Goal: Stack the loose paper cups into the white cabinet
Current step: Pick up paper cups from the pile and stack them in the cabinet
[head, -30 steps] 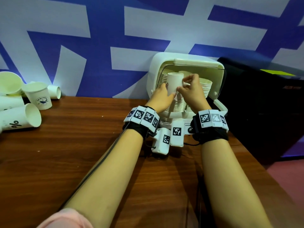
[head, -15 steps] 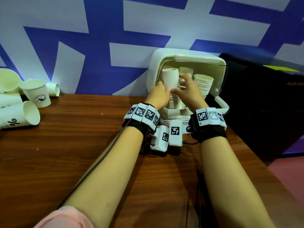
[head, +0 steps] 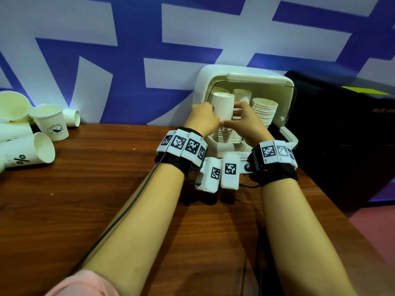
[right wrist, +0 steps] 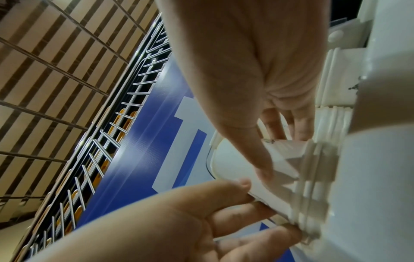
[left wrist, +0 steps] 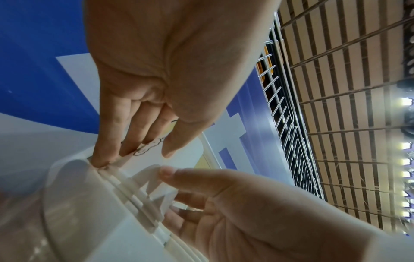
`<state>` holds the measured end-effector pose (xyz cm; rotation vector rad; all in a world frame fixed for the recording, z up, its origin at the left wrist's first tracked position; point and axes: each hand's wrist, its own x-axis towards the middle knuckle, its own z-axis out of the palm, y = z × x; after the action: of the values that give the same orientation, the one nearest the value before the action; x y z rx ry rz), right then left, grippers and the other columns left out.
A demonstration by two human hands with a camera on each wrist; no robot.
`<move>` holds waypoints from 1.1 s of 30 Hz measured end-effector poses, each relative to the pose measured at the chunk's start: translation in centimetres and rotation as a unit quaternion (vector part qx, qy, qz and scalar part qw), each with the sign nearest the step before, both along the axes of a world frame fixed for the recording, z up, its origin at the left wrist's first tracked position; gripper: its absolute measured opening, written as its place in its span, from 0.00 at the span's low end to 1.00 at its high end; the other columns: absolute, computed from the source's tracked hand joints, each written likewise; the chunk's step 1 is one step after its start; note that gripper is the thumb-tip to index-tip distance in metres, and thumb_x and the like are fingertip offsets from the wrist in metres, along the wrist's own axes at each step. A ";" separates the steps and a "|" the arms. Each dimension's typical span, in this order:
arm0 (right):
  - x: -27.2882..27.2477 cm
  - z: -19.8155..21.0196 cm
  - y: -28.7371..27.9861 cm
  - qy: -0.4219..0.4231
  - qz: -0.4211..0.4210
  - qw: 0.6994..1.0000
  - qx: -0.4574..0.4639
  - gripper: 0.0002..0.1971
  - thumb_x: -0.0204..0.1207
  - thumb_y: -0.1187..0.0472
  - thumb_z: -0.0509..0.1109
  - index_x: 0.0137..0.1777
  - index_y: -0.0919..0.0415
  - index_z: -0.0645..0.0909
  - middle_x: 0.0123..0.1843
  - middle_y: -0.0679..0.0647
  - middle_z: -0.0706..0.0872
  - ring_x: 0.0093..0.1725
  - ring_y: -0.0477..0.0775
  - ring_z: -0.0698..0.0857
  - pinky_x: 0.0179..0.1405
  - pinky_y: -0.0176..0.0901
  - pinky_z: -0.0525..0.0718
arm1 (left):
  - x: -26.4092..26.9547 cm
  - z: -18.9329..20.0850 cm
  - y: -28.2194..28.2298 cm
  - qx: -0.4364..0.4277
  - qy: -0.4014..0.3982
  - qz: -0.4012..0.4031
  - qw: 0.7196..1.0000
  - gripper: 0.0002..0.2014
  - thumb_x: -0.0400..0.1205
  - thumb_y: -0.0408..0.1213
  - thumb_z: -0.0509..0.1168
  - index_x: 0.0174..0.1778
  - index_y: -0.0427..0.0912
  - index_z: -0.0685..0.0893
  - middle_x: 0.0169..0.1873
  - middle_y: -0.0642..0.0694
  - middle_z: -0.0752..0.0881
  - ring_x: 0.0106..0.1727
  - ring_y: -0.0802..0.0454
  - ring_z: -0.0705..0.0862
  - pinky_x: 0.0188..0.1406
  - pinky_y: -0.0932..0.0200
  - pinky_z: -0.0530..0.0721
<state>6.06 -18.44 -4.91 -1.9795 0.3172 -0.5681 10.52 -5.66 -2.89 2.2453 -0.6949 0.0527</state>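
Observation:
The white cabinet (head: 245, 76) stands open at the table's back edge. Inside it, an upturned white paper cup (head: 222, 105) sits on top of the front left stack of cups (head: 224, 134). My left hand (head: 204, 118) grips the cup's left side and my right hand (head: 241, 119) pinches its right side. In the left wrist view my left hand (left wrist: 143, 152) has its fingertips (left wrist: 105, 157) on the cup (left wrist: 154, 157) just above the stack's rims (left wrist: 139, 195). In the right wrist view my right hand (right wrist: 272, 150) holds the cup (right wrist: 282, 152).
More stacked cups (head: 264, 110) fill the cabinet's right side, and another cup (head: 241, 96) stands behind. Several loose cups (head: 52, 122) stand and lie at the table's (head: 106, 189) far left. A black box (head: 346, 135) is right of the cabinet.
Both hands have carried the upturned cup a little left and further into the cabinet, down over the front left stack. My right fingers have slid from its top to its side.

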 end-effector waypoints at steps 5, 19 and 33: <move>0.1 -0.4 0.2 -0.010 0.022 1.000 0.007 0.28 0.76 0.70 0.73 0.75 0.60 0.69 0.57 0.72 0.86 0.53 0.63 0.87 0.58 0.56 0.85 | -0.1 -0.2 0.0 -0.021 0.003 0.012 1.000 0.20 0.85 0.38 0.62 0.72 0.35 0.74 0.66 0.36 0.79 0.63 0.42 0.81 0.47 0.61 0.75; 0.0 0.4 0.1 0.003 0.050 0.998 -0.041 0.24 0.83 0.63 0.66 0.78 0.50 0.70 0.63 0.60 0.85 0.59 0.56 0.86 0.55 0.46 0.84 | 0.2 0.0 0.0 -0.036 0.062 0.019 0.997 0.27 0.84 0.43 0.64 0.75 0.34 0.66 0.69 0.36 0.75 0.68 0.41 0.78 0.49 0.60 0.75; 0.5 0.1 0.3 0.000 -0.035 0.998 -0.046 0.37 0.50 0.31 0.71 0.59 0.47 0.71 0.62 0.57 0.81 0.64 0.59 0.81 0.66 0.64 0.78 | 0.9 0.0 0.5 -0.023 0.067 0.016 0.997 0.28 0.83 0.49 0.65 0.73 0.34 0.70 0.67 0.37 0.78 0.64 0.42 0.79 0.48 0.58 0.75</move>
<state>6.61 -18.13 -4.79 -2.0630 0.3667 -0.6365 11.44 -5.18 -2.90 2.1932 -0.5794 -0.0635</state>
